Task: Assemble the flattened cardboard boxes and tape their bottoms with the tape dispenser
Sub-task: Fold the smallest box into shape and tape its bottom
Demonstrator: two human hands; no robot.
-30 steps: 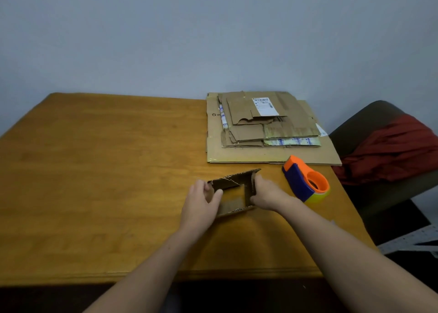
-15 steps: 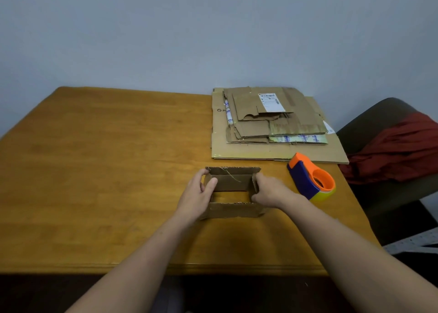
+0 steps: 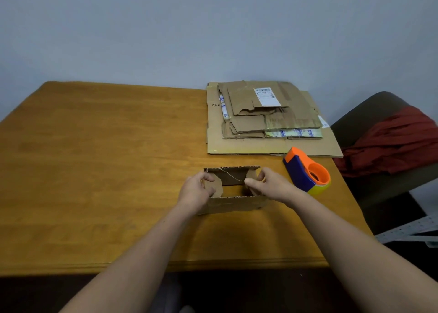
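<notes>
The box (image 3: 233, 205) is standing on the table (image 3: 106, 158) with its top open, and its rough corrugated edges are showing along the near and far walls. The left hand (image 3: 195, 192) is curling around the left end of the box and pinching the small end flap (image 3: 216, 187) there, which is leaning inward. The right hand (image 3: 272, 184) is pinching the right end flap (image 3: 251, 175) between thumb and fingers.

Just to the right of the box, apart from it, the orange and blue tape dispenser (image 3: 305, 173) is lying on the wood. Behind the box, toward the wall, the stack of flat cardboard (image 3: 260, 144) is resting. On its top piece a white label (image 3: 266, 96) is carrying barcodes and small black print, too small to read. On the largest bottom sheet a circle sign and a letter "P" (image 3: 216, 105) are showing, and the other letters are hiding under the upper sheets. A strip of tape with blue print (image 3: 294, 132) is lying along the front of the stack, and I cannot read it. The upper pieces are showing torn, uneven edges.

To the left of the box a wide stretch of bare wood is running to the table's left edge. Far to the right of the box, past the table's corner, a dark chair (image 3: 369, 113) is carrying a red cloth (image 3: 398, 147).
</notes>
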